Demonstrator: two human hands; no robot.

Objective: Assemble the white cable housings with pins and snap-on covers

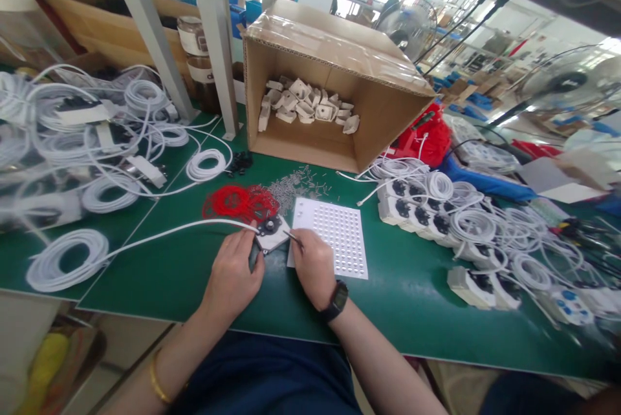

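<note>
A small white housing with a black round part (272, 234) on it rests near the front of the table, slightly tilted. My left hand (234, 269) is closed on its left side, fingers along the edge where a white cable (179, 231) enters. The cable runs left to a coil (68, 260). My right hand (313, 266) pinches a thin dark tool, like tweezers (294, 238), its tip at the housing's right edge. Under the right hand lies a white sheet with rows of small silvery round stickers (344, 237).
Beyond the hands lie red rings (233, 200), loose screws (295, 183) and small black parts (240, 163). A cardboard box (310, 143) holding white casings stands behind them. Coiled white cables (145, 98) crowd the left; white units with coils (422, 214) fill the right.
</note>
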